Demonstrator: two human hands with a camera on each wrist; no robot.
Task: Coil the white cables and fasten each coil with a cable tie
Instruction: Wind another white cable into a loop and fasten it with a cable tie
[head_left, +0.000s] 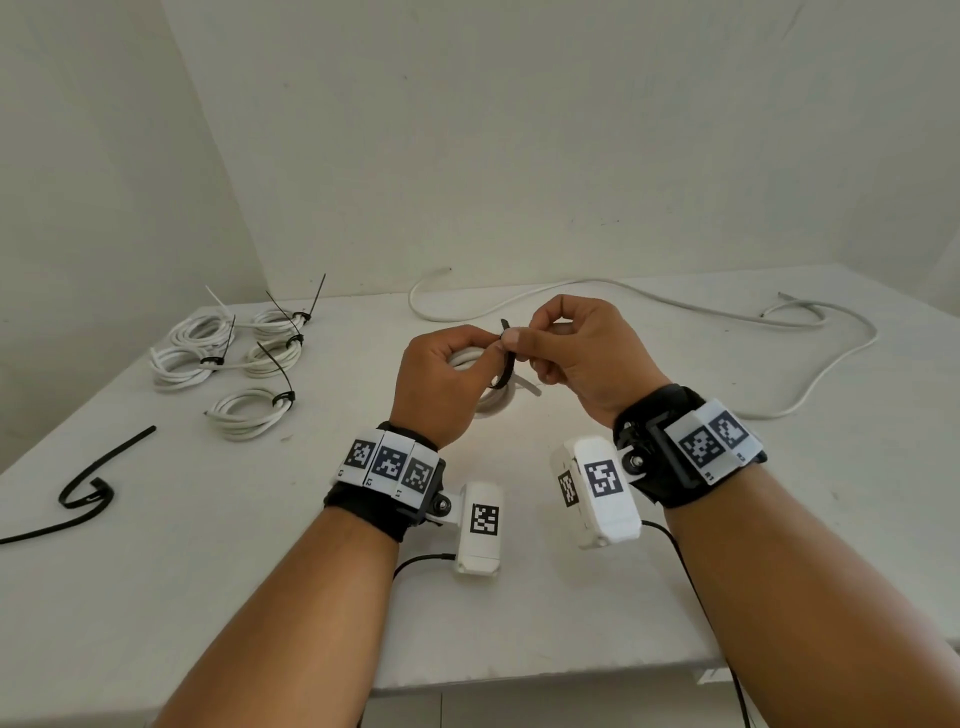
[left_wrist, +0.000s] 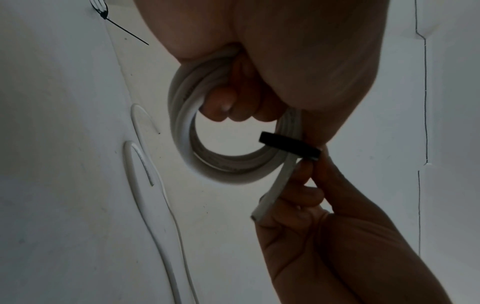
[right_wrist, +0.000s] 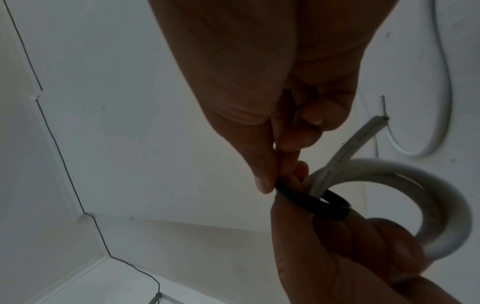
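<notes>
Surface: white tabletop (head_left: 519, 597) set into a corner of plain white walls.
Left hand (head_left: 441, 379): raised just above the tabletop, fingers (left_wrist: 223, 105) curled through the white cable coil (left_wrist: 187, 131), grasping it.
Coil: small, a few turns, held upright-ish in that hand; free cable end (left_wrist: 270, 197) sticks out toward the right hand.
Right hand (head_left: 587, 353): thumb and forefinger pinch the black cable tie (head_left: 506, 364); other fingers curled in.
Tie: looped around the coil's bundled strands (wrist views show the black band (right_wrist: 311, 202) wrapping the strands right where both hands meet). Whether it is locked, cannot tell.
Done pile: five tied coils (head_left: 228, 358) at the far left of the tabletop, each with a black tie, tails sticking up.
Loose cable (head_left: 675, 306): long white run, uncoiled, snaking across the far and right side of the tabletop.
Spare black ties (head_left: 88, 488): lying at the left near edge, bent, well apart from the hands.
Wrists: marker bands and a white camera unit on each.
</notes>
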